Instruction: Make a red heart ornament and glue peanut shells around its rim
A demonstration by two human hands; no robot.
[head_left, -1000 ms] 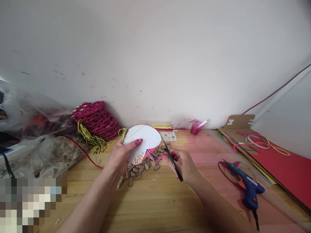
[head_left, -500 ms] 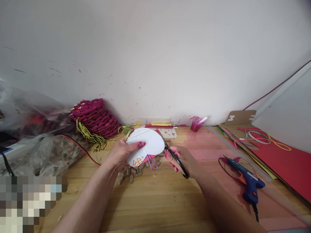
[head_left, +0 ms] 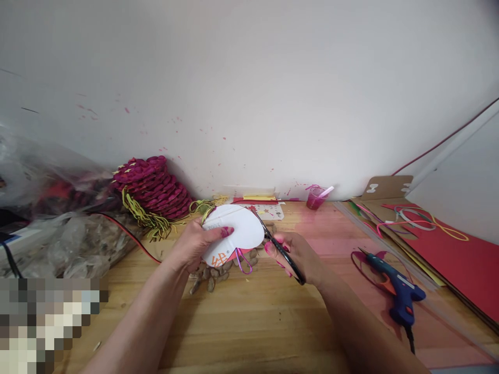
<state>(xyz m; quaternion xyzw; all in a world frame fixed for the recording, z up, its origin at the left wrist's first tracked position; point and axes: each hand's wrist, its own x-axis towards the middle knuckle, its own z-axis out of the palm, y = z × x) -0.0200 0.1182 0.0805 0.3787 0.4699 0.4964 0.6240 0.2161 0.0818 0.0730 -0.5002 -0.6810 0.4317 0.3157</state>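
My left hand [head_left: 198,241] grips a white rounded card cutout [head_left: 244,226] by its left side, thumb on top. Orange and grey print shows on the card, and a red layer peeks out below it. A purple cord loop [head_left: 244,261] hangs from its lower edge. In my right hand [head_left: 294,254] is a pair of black-handled scissors [head_left: 286,254], its blades at the card's right edge. How far the blades are apart I cannot make out. Several peanuts in their shells [head_left: 211,278] lie on the table under the card.
A stack of magenta-dyed pieces [head_left: 156,189] with yellow-green tassels [head_left: 146,218] stands back left, near plastic bags [head_left: 78,249]. A pink cup [head_left: 315,199] is by the wall. At right lie a blue glue gun [head_left: 403,296], coloured cords [head_left: 417,221] and red card [head_left: 460,259].
Hardly anything differs. My right hand and the scissors handles have shifted very slightly to the right, while the card stays in place in my left hand.
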